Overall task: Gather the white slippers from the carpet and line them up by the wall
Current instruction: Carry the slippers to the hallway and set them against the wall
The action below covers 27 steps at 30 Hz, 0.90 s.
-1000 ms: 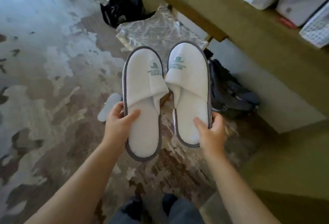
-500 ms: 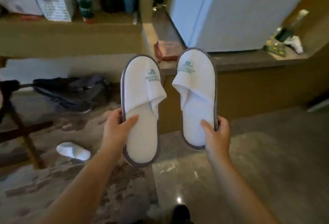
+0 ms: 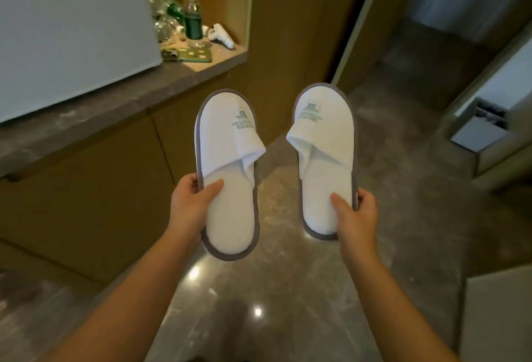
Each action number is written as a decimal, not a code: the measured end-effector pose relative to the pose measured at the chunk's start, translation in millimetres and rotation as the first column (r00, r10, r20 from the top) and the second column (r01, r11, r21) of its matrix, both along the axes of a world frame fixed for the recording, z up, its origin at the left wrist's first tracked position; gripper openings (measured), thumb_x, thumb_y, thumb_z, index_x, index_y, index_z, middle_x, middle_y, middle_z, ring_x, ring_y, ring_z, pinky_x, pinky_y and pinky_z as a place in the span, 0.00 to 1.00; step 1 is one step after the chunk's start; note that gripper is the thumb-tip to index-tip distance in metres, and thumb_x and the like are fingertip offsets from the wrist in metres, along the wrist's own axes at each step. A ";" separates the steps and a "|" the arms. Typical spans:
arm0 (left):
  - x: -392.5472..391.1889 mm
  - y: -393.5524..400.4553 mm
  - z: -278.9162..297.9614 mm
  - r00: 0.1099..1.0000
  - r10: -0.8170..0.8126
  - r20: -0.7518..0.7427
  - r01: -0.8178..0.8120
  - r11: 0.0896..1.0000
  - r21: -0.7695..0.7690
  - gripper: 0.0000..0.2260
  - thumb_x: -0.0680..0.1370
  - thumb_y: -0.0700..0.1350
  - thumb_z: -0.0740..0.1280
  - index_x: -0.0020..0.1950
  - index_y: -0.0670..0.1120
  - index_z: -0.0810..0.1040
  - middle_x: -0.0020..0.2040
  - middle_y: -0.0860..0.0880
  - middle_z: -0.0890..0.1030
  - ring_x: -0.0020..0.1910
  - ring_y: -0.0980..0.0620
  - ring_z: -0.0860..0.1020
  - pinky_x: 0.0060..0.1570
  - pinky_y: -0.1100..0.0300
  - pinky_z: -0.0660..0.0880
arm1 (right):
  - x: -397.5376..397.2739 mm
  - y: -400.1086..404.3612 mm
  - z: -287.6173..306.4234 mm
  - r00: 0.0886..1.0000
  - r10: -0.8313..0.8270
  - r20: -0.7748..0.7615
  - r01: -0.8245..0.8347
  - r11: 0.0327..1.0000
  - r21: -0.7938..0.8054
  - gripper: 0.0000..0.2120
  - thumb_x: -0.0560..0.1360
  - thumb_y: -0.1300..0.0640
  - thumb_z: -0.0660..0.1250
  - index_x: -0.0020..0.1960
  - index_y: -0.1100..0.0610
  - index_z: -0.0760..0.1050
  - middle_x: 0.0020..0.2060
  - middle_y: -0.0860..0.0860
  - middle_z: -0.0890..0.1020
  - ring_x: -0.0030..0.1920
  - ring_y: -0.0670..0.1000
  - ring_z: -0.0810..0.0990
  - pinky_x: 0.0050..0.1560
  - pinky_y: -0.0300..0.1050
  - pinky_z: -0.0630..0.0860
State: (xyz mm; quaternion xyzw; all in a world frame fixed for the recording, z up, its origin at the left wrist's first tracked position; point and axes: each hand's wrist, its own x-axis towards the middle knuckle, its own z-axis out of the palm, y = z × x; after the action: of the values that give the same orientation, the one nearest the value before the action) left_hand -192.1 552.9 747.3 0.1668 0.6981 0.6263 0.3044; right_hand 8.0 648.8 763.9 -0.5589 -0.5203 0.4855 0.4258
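**Two slippers, one in each hand**

Up in the air over the shiny stone floor [image 3: 288, 304] are both white slippers. The left hand [image 3: 190, 206] grips the left slipper [image 3: 227, 177] by its side edge — thumb on the soft inside, fingers tucked under. The right hand [image 3: 355, 215] clamps the right slipper [image 3: 325, 160] the same way. Their toes point away, and the two slippers sit apart. A bottle [image 3: 192, 13] stands on the ledge [image 3: 115, 102] at the left.
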 end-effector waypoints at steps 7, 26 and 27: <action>34.9 154.2 -1.7 0.983 -0.184 -0.029 0.183 0.983 -0.022 0.07 0.72 0.44 0.67 0.45 0.48 0.70 0.42 0.52 0.75 0.42 0.51 0.75 0.36 0.56 0.73 | 51.1 116.2 -12.9 0.983 -0.179 -0.045 0.177 0.983 -0.045 0.12 0.70 0.62 0.66 0.49 0.54 0.65 0.40 0.46 0.73 0.41 0.45 0.73 0.39 0.45 0.71; -10.8 543.7 -28.4 0.999 0.036 0.003 -0.035 0.995 -0.096 0.09 0.72 0.38 0.62 0.36 0.51 0.71 0.37 0.50 0.74 0.36 0.52 0.73 0.32 0.57 0.69 | -26.9 546.5 -35.9 0.987 0.141 0.078 -0.133 0.987 -0.094 0.13 0.71 0.62 0.64 0.54 0.60 0.66 0.46 0.52 0.72 0.40 0.46 0.71 0.41 0.44 0.69; -13.0 554.2 -37.5 0.997 0.077 0.006 -0.076 0.992 -0.102 0.09 0.72 0.39 0.62 0.36 0.51 0.71 0.36 0.50 0.74 0.36 0.52 0.73 0.32 0.58 0.69 | -32.4 566.3 -44.7 0.977 0.195 0.088 -0.186 0.977 -0.107 0.13 0.71 0.62 0.64 0.54 0.59 0.66 0.45 0.51 0.72 0.40 0.46 0.71 0.40 0.43 0.69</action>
State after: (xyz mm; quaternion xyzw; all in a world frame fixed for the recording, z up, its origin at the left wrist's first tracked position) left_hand -205.1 1107.0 709.7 0.1209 0.7333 0.6021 0.2918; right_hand -24.4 1215.1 719.2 -0.5496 -0.5673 0.5211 0.3233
